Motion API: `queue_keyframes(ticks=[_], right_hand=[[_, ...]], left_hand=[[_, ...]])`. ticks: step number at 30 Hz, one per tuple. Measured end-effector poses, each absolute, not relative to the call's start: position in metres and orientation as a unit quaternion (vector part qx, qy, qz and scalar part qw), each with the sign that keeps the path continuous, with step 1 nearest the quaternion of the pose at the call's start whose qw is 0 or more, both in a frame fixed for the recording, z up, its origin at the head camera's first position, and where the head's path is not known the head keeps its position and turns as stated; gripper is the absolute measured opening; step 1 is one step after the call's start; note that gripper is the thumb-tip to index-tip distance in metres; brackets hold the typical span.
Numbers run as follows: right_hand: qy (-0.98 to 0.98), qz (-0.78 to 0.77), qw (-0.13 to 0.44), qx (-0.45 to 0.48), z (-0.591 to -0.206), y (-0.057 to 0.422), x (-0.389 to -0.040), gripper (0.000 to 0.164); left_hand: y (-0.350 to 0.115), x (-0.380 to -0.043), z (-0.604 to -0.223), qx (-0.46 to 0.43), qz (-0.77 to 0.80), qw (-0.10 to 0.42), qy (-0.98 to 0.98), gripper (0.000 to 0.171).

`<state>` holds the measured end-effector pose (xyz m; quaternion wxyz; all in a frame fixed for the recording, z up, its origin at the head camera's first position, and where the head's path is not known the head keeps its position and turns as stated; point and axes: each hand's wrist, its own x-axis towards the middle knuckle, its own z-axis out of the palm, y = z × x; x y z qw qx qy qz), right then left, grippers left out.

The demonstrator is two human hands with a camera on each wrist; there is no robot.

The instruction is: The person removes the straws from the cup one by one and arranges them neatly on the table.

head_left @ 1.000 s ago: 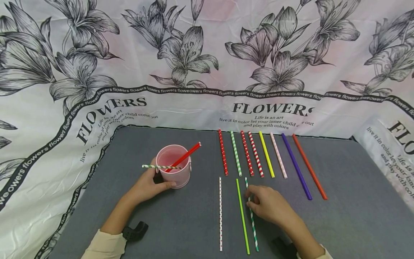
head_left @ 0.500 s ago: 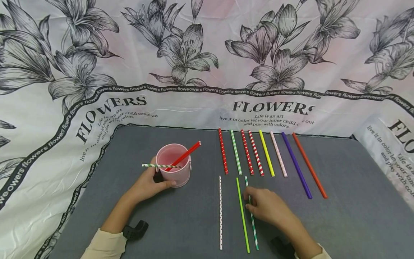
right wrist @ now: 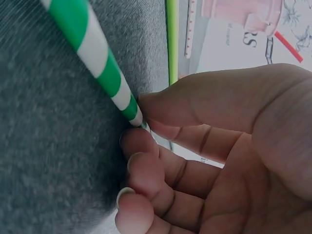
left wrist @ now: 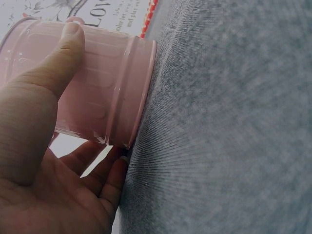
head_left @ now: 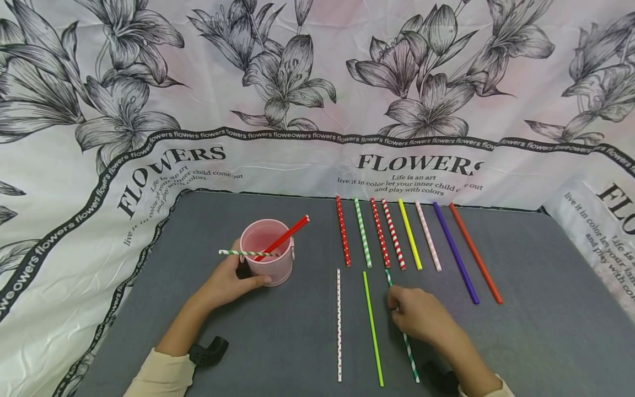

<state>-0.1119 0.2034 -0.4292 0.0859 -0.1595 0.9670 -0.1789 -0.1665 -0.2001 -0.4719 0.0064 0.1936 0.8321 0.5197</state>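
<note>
My left hand grips the side of a small pink bucket standing on the table; in the left wrist view its thumb lies along the bucket wall. Inside the bucket leans a red straw, and a thin green-and-white striped straw lies across the rim. My right hand pinches a green-and-white striped straw near its middle, between thumb and fingertips. Close up in the right wrist view, that straw slants down to the fingers.
Left of the right hand lie a lime-green straw and a white dotted straw. Behind them runs a row of several straws, among them a yellow straw, a purple straw and an orange straw. A floral cloth borders the grey table.
My right hand has moved right, bringing the green-and-white straw away from the lime-green one. My left hand and the bucket have stayed in place.
</note>
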Motion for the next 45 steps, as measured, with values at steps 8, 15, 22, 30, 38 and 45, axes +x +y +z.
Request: queue_keyframes(ticks=[8, 15, 22, 30, 38, 45], right_hand=[[0.966, -0.188, 0.075, -0.159, -0.430, 0.203, -0.111, 0.020], [0.965, -0.199, 0.079, -0.149, -0.429, 0.200, -0.111, 0.019], [0.966, -0.196, 0.079, -0.152, -0.429, 0.199, -0.111, 0.018], [0.967, -0.170, 0.065, -0.180, -0.419, 0.190, -0.117, 0.014], [0.951, -0.166, 0.025, -0.258, -0.391, 0.159, -0.122, 0.012], [0.917, -0.189, -0.033, -0.350, -0.376, 0.118, -0.128, 0.007]], left_hand=[[-0.201, -0.167, -0.473, 0.196, 0.518, 0.003, 0.833, 0.089], [-0.201, -0.167, -0.473, 0.191, 0.522, 0.006, 0.831, 0.090], [-0.200, -0.167, -0.473, 0.191, 0.519, 0.006, 0.833, 0.090], [-0.201, -0.167, -0.475, 0.204, 0.522, -0.006, 0.828, 0.089], [-0.201, -0.167, -0.474, 0.204, 0.519, -0.003, 0.830, 0.087], [-0.201, -0.169, -0.475, 0.198, 0.520, 0.002, 0.831, 0.090]])
